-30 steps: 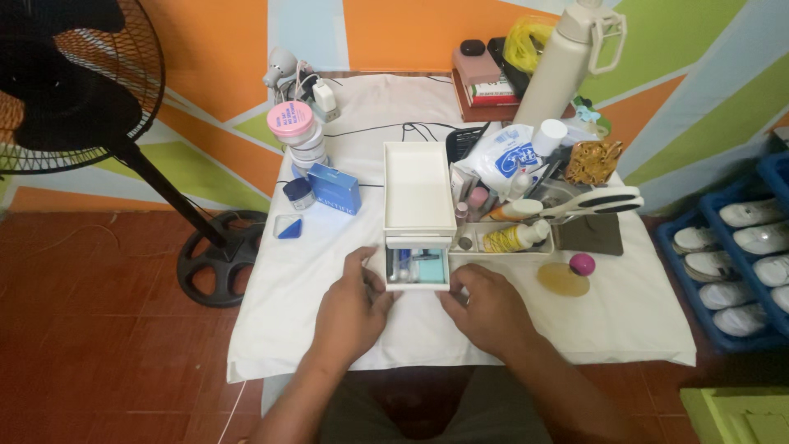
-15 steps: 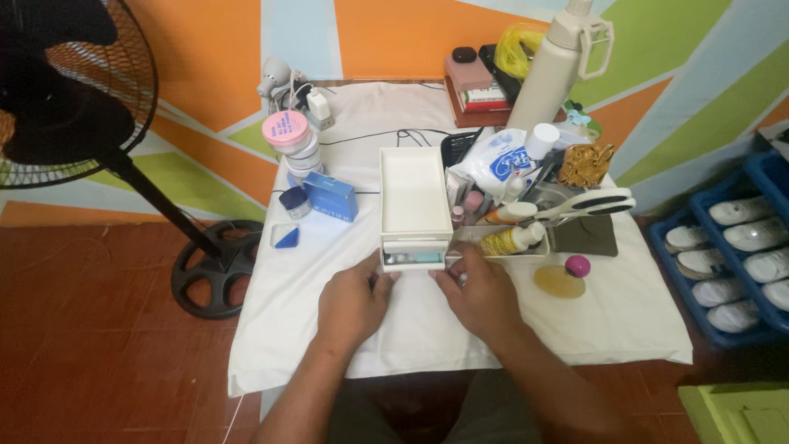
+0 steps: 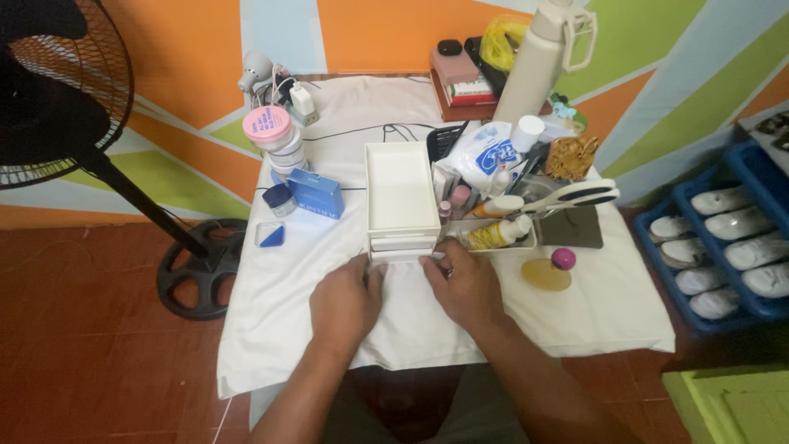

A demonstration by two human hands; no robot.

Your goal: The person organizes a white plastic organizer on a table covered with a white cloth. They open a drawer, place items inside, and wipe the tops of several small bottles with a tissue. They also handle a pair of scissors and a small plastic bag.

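With the drawer [image 3: 402, 247] of the white box [image 3: 399, 197] pushed flush, both hands, left [image 3: 345, 300] and right [image 3: 464, 284], rest fingertips against its front, fingers loosely together, gripping nothing.

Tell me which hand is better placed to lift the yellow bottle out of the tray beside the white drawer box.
Right. The right hand rests just below the yellow bottle; the left hand lies beyond the white drawer box.

Bare white cloth [image 3: 575, 316] lay open in front of and left of the white plastic drawer box [image 3: 400, 201]. To its right, a crowded tray of bottles and tubes [image 3: 493, 234] and white-handled scissors [image 3: 567, 197] blocked passage; a blue carton [image 3: 316, 193] stood leftward.
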